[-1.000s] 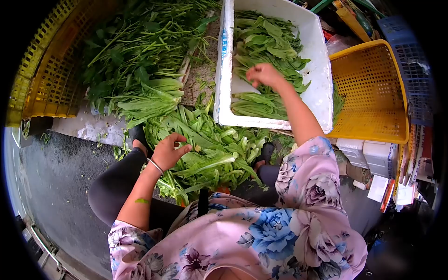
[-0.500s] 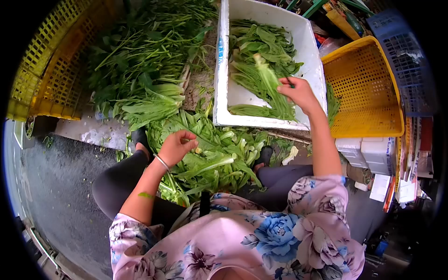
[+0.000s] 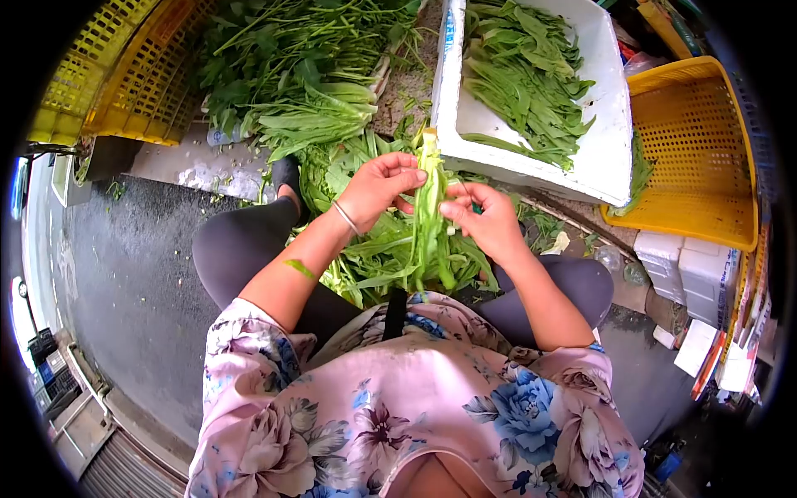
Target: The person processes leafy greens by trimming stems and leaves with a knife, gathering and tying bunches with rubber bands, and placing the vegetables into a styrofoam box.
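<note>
A head of long-leaf lettuce is held upright in front of me, its cut stem end pointing away and its leaves hanging toward my lap. My left hand, with a bangle at the wrist, pinches it from the left near the stem. On the other side my right hand is closed at the leaves, and a small dark green thing shows between its fingers, too little to name. Beneath both hands lies a heap of loose lettuce leaves between my legs.
A white foam box with lettuce stands ahead to the right, beside a yellow plastic basket. Long-stemmed greens are piled ahead left, near yellow crates. White foam blocks are at the right.
My right hand has brought the lettuce from over the foam box back to the middle. My left hand has moved up and right and taken hold of it. The view has shifted.
</note>
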A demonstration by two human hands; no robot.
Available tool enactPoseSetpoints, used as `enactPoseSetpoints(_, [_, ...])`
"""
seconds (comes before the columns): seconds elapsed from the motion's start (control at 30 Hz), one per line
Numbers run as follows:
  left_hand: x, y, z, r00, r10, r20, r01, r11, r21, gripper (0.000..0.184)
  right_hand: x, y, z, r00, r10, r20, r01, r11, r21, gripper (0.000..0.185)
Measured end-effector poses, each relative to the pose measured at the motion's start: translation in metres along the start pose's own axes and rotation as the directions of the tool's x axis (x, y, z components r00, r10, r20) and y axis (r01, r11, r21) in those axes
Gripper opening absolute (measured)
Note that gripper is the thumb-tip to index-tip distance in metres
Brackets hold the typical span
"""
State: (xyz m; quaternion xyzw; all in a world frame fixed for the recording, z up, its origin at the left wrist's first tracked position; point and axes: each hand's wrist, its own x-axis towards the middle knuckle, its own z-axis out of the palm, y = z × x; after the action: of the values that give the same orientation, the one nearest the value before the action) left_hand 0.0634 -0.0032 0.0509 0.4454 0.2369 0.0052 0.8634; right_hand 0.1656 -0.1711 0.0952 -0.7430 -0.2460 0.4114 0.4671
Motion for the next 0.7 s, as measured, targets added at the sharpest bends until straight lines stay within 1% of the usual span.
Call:
enactPoseSetpoints(0.03, [0.0,0.0,0.0,1.0,-0.005,-0.007,0.005,1.0,0.025,0.016,0.003,0.001,-0.001,1.0,0.004,0.002,-0.004,1.0,0.001,0.036])
enactPoseSetpoints(0.07, [0.0,-0.001,-0.002,1.0,-0.01,-0.006,0.01,1.0,0.024,0.016,0.005,0.001,-0.002,0.999,-0.052,-0.008,0.052,0.994,0.099,0.04])
enactPoseSetpoints(0.1, [0.0,-0.002,-0.004,0.999,-0.033,0.002,0.032,0.996,0.081,0.016,0.007,0.002,-0.003,0.994,-0.105,-0.026,0.108,0.974,0.197,0.044])
enactPoseSetpoints(0.17, [0.002,-0.008,-0.007,0.998,-0.06,0.008,0.057,0.982,0.181,0.019,0.01,0.007,-0.006,0.993,-0.114,-0.006,0.113,0.974,0.197,0.047])
enactPoseSetpoints(0.2, [0.001,-0.009,-0.007,0.998,-0.069,0.012,0.066,0.981,0.183,0.019,0.01,0.01,-0.007,0.991,-0.13,0.018,0.124,0.973,0.195,0.049])
enactPoseSetpoints(0.27, [0.0,-0.011,-0.006,0.998,-0.053,0.044,0.038,0.955,0.294,0.02,0.012,0.014,-0.002,0.991,-0.137,0.0,0.134,0.97,0.203,0.048])
enactPoseSetpoints(0.33, [-0.002,-0.009,-0.003,0.997,-0.069,0.035,0.054,0.95,0.309,0.02,0.017,0.018,0.0,0.981,-0.182,0.063,0.178,0.982,0.06,0.043])
enactPoseSetpoints(0.37, [-0.003,-0.01,-0.003,0.997,-0.072,0.041,0.054,0.941,0.334,0.02,0.017,0.016,-0.005,0.989,-0.118,0.087,0.127,0.986,-0.112,0.036])
enactPoseSetpoints(0.4, [-0.003,-0.01,-0.004,0.996,-0.074,0.047,0.052,0.932,0.359,0.02,0.017,0.018,-0.005,0.99,-0.115,0.087,0.124,0.986,-0.111,0.036])
enactPoseSetpoints(0.43, [-0.004,-0.008,-0.005,0.996,-0.076,0.046,0.055,0.932,0.357,0.02,0.017,0.022,-0.004,0.991,-0.113,0.067,0.113,0.994,0.012,0.032])
enactPoseSetpoints(0.47, [-0.004,-0.007,-0.006,0.994,-0.079,0.078,0.046,0.934,0.355,0.02,0.017,0.024,-0.003,0.993,-0.109,0.047,0.102,0.986,0.135,0.03])
enactPoseSetpoints(0.5, [-0.004,-0.005,-0.008,0.991,-0.081,0.11,0.038,0.935,0.353,0.02,0.017,0.025,-0.008,0.989,0.036,0.147,-0.081,0.946,0.315,0.026])
enactPoseSetpoints(0.53, [-0.003,-0.005,-0.011,0.991,-0.083,0.106,0.04,0.934,0.354,0.02,0.016,0.025,-0.013,0.988,0.036,0.15,-0.083,0.945,0.317,0.026])
enactPoseSetpoints(0.57, [-0.002,-0.006,-0.014,0.987,-0.094,0.128,0.047,0.942,0.331,0.019,0.015,0.024,-0.016,0.966,0.131,0.223,-0.22,0.869,0.443,0.025])
enactPoseSetpoints(0.6, [-0.002,-0.007,-0.017,0.983,-0.103,0.149,0.053,0.95,0.307,0.019,0.014,0.023,-0.019,0.928,0.211,0.308,-0.354,0.76,0.545,0.023])
enactPoseSetpoints(0.63, [-0.002,-0.008,-0.019,0.989,-0.093,0.115,0.047,0.935,0.35,0.019,0.015,0.027,-0.02,0.918,0.259,0.301,-0.389,0.738,0.551,0.023])
enactPoseSetpoints(0.67, [-0.002,-0.009,-0.02,0.99,-0.093,0.108,0.05,0.936,0.349,0.019,0.018,0.034,-0.018,0.915,0.26,0.308,-0.394,0.737,0.549,0.023])
enactPoseSetpoints(0.7, [-0.001,-0.01,-0.021,0.99,-0.107,0.09,0.077,0.952,0.295,0.019,0.022,0.044,-0.016,0.943,0.288,0.166,-0.33,0.873,0.359,0.023])
